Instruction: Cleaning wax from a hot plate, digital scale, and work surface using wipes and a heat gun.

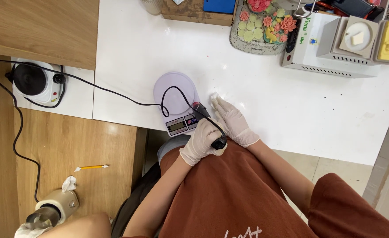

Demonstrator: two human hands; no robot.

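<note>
While the left hand (202,142) in its pale glove is clenched around a black corded rotary tool (208,125), the tool's long axis runs on a slant, its cord end low by the person's rust-coloured shirt (230,194) and its reddish tip pointing up and to the left, over the near corner of a small kitchen scale (177,102). The right hand (232,121), also gloved, lies flat and released on the white table (291,101), its fingertips touching a small white scrap (214,96) just beside the tool's tip. From the tool a black cable (115,93) loops across the scale's round platform and trails left over the table edge toward a small white hotplate (35,82).

Right of the hands the tabletop is bare up to its far edge, giving wide room that way. Farther back stand a grey tray of pink and green flower shapes (258,26) and a white machine (331,44), well apart from the hands. Left, on the wooden floor, lies a yellow pencil (91,167).
</note>
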